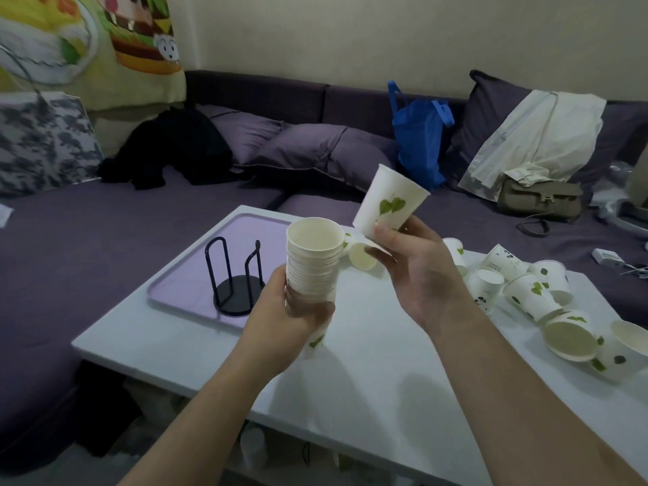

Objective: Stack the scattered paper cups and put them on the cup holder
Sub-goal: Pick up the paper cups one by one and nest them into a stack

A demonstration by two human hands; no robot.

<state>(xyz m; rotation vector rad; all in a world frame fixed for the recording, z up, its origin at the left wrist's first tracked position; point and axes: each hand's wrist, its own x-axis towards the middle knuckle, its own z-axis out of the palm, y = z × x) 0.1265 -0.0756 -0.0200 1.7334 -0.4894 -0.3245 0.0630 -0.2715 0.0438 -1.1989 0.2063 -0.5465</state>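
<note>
White paper cups nested upright, leaf-printed bottom cup.

White tabletop: lilac tray w/ black cup holder seen at left; loose paper cups scattered at right.

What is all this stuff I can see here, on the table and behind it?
stack of cups: one, white, held above the table
single cup: one, white with green leaf, held up, tilted
loose cups: roughly ten, white with green leaves, scattered on the table's right side
cup holder: one, black wire, empty, on the tray
tray: one, lilac, table's left side
table: one, white
sofa: one, purple, behind the table
pillows: several, purple, on the sofa
bag: one, blue, on the sofa
handbag: one, olive, on the sofa
left hand: grips the stack
right hand: holds the single cup
</note>
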